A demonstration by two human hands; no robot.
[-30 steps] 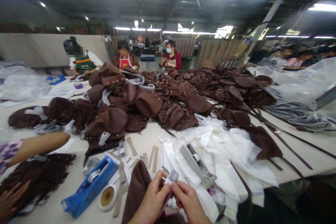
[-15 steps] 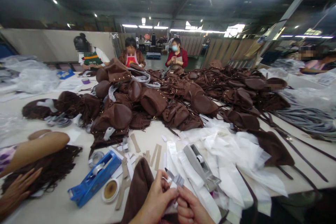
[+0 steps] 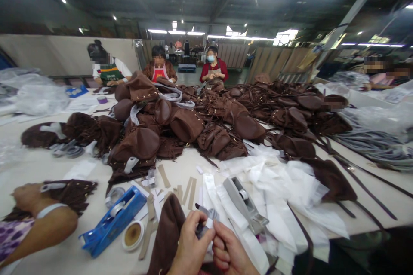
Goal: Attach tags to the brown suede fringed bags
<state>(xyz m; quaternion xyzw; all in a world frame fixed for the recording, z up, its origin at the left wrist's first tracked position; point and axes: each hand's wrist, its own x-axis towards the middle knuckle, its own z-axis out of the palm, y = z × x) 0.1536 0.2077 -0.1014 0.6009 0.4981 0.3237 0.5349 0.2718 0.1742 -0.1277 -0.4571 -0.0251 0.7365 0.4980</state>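
Observation:
My left hand (image 3: pixel 194 237) is closed around a dark strap piece wrapped in grey film (image 3: pixel 212 214), low in the middle of the head view. A small white patch shows on the wrapping, between the two hands. My right hand (image 3: pixel 229 247) pinches at the near edge of this wrapped strap, its other fingers curled in. What exactly lies between the right fingertips is hidden. Just left of my hands, a brown suede bag (image 3: pixel 168 230) stands partly upright, its lower part running out of view behind my left forearm.
A blue tape dispenser (image 3: pixel 112 222) and a tape roll (image 3: pixel 133 235) lie left; a grey tape dispenser (image 3: pixel 245 206) lies right, among white tissue sheets (image 3: pixel 280 189). Brown bags (image 3: pixel 187 124) heap across the table. A co-worker's arm (image 3: pixel 54 225) reaches in from the left.
My hands have shifted slightly, and the wrapped strap is turned a little between them. At left, the co-worker's flat hand has lifted off the brown fringe, and the arm has bent.

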